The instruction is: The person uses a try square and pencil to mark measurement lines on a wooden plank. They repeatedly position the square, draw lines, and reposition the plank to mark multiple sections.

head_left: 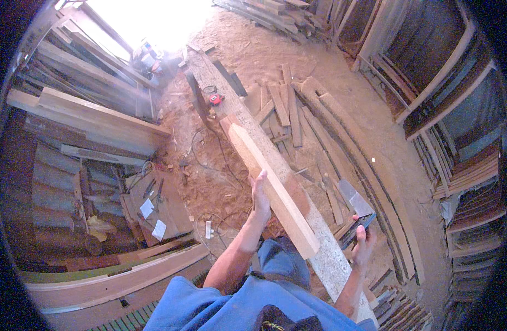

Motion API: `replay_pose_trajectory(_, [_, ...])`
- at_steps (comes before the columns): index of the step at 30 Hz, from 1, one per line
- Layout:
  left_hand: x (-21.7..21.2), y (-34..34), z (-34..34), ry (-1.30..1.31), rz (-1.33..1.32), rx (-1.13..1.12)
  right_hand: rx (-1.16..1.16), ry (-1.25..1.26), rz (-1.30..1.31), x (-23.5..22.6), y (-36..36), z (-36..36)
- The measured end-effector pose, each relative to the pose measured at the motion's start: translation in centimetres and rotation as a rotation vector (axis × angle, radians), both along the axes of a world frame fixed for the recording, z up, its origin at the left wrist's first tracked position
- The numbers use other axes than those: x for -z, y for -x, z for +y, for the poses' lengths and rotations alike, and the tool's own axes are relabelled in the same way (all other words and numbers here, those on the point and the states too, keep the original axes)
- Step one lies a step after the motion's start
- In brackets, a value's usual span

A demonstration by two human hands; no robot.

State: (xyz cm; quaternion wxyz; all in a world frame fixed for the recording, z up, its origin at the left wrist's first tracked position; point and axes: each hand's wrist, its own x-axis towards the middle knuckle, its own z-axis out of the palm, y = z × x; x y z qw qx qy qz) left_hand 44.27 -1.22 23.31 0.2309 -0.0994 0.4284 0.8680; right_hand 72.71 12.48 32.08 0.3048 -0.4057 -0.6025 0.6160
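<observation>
A squared timber beam [291, 212] of pale wood lies lengthwise along a narrow, speckled work plank [331, 266]. My left hand [259, 197] is closed on the beam's left side near its middle, thumb up along the edge; the other fingers are partly hidden. Out to the right of the plank, my right hand [362, 243] holds a try square [357, 199], its wide grey blade pointing up and away and its dark stock partly covered by my fingers. The square is apart from the beam. A red tape measure [216, 100] rests on the plank beyond the beam's far end.
Offcuts [286, 107] and long curved boards [369, 154] lie on the sawdust-covered floor at right. A cable [195, 146] trails at left, near a white power strip [208, 229]. Stacked timber [99, 118] lines the left side; frames and panels [474, 171] lean at far right.
</observation>
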Motion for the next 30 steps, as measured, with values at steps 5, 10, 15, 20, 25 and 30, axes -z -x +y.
replay_pose_trajectory(5, [-2.0,0.8,-0.5,0.007,-0.041,0.154,-0.018,-0.101,0.002,-0.6,0.2,0.8])
replay_pose_trajectory(10, [0.0,2.4,-0.7,0.55,0.315,0.073,-0.006,-0.104,-0.07,-0.9,0.6,1.0])
replay_pose_trajectory(15, [0.7,1.6,0.5,1.363,0.65,0.032,0.023,-0.064,0.042,-0.5,1.0,0.6])
replay_pose_trajectory(20, [0.6,0.0,2.0,1.521,0.63,0.228,0.039,-0.049,0.01,0.1,0.7,0.4])
replay_pose_trajectory(25, [1.1,0.6,2.3,1.476,0.748,0.234,0.071,0.055,0.17,1.2,0.3,0.0])
replay_pose_trajectory(30, [0.6,-0.1,3.1,1.483,0.64,0.097,-0.028,0.104,0.217,2.1,-0.1,0.1])
